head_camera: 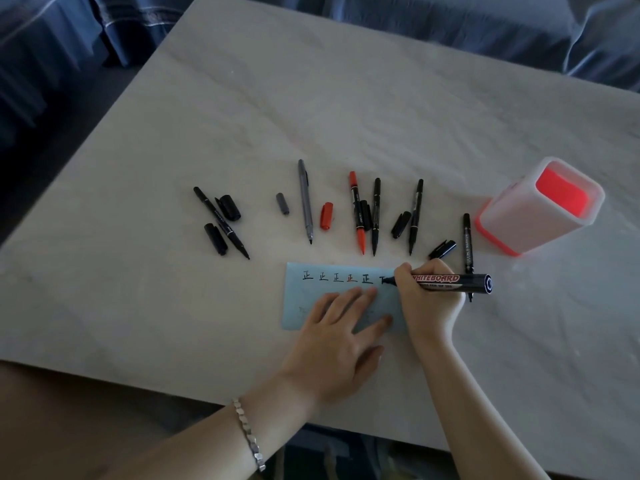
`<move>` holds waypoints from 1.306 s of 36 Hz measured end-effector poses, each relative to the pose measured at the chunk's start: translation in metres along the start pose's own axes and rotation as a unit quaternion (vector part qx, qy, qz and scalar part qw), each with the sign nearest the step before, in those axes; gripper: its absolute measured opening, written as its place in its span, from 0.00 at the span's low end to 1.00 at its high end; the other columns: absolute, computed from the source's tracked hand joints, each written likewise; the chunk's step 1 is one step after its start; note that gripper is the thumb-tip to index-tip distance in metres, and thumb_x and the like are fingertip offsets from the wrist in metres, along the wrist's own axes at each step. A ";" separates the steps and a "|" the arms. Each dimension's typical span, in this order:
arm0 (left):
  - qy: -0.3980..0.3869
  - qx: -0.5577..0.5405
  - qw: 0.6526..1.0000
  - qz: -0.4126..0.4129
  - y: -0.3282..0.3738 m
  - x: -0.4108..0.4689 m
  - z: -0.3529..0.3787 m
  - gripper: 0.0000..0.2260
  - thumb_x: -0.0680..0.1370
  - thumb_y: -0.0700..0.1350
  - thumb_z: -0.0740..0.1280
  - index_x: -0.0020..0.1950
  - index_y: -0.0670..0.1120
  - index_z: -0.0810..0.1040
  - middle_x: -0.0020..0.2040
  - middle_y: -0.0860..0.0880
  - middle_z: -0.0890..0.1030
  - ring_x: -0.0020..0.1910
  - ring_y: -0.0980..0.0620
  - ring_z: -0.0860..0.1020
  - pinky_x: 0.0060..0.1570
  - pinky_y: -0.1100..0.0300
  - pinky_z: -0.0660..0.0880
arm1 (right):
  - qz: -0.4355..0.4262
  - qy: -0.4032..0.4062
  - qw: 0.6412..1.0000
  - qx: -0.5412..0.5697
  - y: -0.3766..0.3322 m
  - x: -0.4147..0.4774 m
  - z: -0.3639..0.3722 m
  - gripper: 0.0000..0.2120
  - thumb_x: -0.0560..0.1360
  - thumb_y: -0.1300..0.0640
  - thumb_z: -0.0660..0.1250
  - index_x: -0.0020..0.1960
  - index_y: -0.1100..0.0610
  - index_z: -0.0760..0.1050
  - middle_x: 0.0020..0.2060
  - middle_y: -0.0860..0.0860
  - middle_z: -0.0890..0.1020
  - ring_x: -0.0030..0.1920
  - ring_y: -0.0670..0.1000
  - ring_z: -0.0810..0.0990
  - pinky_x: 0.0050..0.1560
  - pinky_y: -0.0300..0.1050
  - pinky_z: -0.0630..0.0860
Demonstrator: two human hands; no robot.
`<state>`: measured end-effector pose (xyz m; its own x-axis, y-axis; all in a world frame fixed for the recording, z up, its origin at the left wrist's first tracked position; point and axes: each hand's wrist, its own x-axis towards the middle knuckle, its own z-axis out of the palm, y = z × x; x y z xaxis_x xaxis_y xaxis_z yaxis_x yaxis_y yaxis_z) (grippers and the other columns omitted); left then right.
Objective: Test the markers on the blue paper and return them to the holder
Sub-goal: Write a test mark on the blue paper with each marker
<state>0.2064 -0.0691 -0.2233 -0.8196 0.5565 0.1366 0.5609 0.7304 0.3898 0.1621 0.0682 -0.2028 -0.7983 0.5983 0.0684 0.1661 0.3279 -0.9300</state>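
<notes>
paper (311,299) front-centre on table (346,116) | markers (360,213) behind | holder (540,206) right

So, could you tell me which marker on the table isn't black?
The red marker, lying uncapped fourth from the left in the row; the others are black or grey.

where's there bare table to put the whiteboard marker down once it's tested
Bare table lies beyond the marker row, left of the blue paper, and near the holder on its near side. It is crowded between paper and row, where loose caps lie. The right hand holds the whiteboard marker; the left hand pins the paper.
</notes>
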 end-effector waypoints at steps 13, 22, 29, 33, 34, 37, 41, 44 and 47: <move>-0.004 0.003 1.000 -0.001 -0.001 0.000 -0.001 0.17 0.75 0.55 0.58 0.60 0.54 0.77 0.66 0.44 0.75 0.66 0.47 0.66 0.64 0.52 0.59 | -0.021 -0.026 0.999 -0.015 0.000 -0.002 0.000 0.18 0.67 0.66 0.69 0.25 0.56 0.65 0.20 0.47 0.69 0.24 0.42 0.69 0.27 0.30 0.64; -0.007 0.004 1.000 -0.001 0.000 0.000 -0.002 0.17 0.75 0.55 0.58 0.61 0.53 0.77 0.67 0.44 0.74 0.66 0.47 0.65 0.64 0.52 0.58 | 0.020 0.038 0.999 -0.026 0.002 -0.002 -0.001 0.13 0.66 0.66 0.67 0.27 0.61 0.65 0.20 0.47 0.67 0.23 0.43 0.66 0.27 0.32 0.64; -0.020 0.001 1.000 0.000 -0.002 -0.002 -0.001 0.17 0.76 0.55 0.57 0.61 0.53 0.77 0.67 0.44 0.74 0.67 0.47 0.65 0.65 0.52 0.57 | 0.039 0.067 0.995 0.063 0.000 0.001 -0.004 0.16 0.69 0.65 0.66 0.27 0.55 0.65 0.23 0.49 0.68 0.23 0.41 0.68 0.31 0.33 0.67; -0.002 -0.003 1.000 0.016 -0.003 -0.005 -0.004 0.18 0.79 0.54 0.52 0.58 0.51 0.79 0.65 0.44 0.75 0.66 0.47 0.71 0.65 0.50 0.65 | 0.108 0.022 0.991 0.081 -0.002 0.007 -0.010 0.19 0.69 0.54 0.66 0.22 0.51 0.64 0.19 0.45 0.68 0.26 0.48 0.67 0.33 0.45 0.67; -0.001 0.001 1.000 0.020 -0.003 -0.006 -0.008 0.20 0.80 0.54 0.49 0.58 0.51 0.80 0.65 0.44 0.76 0.65 0.47 0.73 0.64 0.50 0.69 | 0.125 0.010 0.990 0.070 -0.004 0.010 -0.012 0.20 0.70 0.54 0.66 0.22 0.52 0.63 0.19 0.44 0.68 0.25 0.47 0.66 0.32 0.43 0.66; 0.015 0.025 0.998 0.051 -0.009 -0.009 -0.019 0.18 0.79 0.52 0.52 0.58 0.50 0.79 0.63 0.44 0.77 0.63 0.46 0.75 0.61 0.46 0.71 | 0.140 -0.061 0.988 -0.006 -0.013 0.022 -0.021 0.16 0.69 0.56 0.65 0.27 0.54 0.62 0.23 0.50 0.67 0.27 0.48 0.65 0.29 0.40 0.63; 0.030 0.034 0.997 0.066 -0.028 -0.019 -0.031 0.14 0.75 0.49 0.58 0.56 0.49 0.78 0.59 0.46 0.80 0.60 0.48 0.77 0.59 0.50 0.73 | 0.085 -0.181 0.975 -0.099 -0.030 0.031 -0.026 0.12 0.68 0.55 0.67 0.32 0.58 0.68 0.25 0.54 0.73 0.28 0.51 0.69 0.31 0.45 0.66; 0.027 0.036 0.997 0.065 -0.039 -0.024 -0.035 0.13 0.74 0.49 0.59 0.54 0.50 0.79 0.57 0.48 0.80 0.58 0.51 0.77 0.59 0.54 0.72 | 0.015 -0.232 0.962 -0.144 -0.047 0.036 -0.019 0.14 0.71 0.49 0.68 0.37 0.57 0.68 0.26 0.50 0.76 0.22 0.44 0.70 0.26 0.36 0.68; 0.028 0.028 0.997 0.064 -0.045 -0.030 -0.031 0.13 0.74 0.49 0.61 0.54 0.50 0.80 0.58 0.49 0.80 0.58 0.51 0.76 0.60 0.54 0.73 | -0.044 -0.275 0.941 -0.194 -0.066 0.038 0.003 0.14 0.72 0.45 0.66 0.42 0.56 0.69 0.29 0.50 0.77 0.23 0.44 0.73 0.24 0.35 0.68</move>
<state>0.2018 -0.1308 -0.2164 -0.7457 0.6244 0.2327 0.6652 0.6772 0.3146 0.1191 0.0674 -0.1395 -0.9799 0.1225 -0.1578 0.1990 0.6645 -0.7203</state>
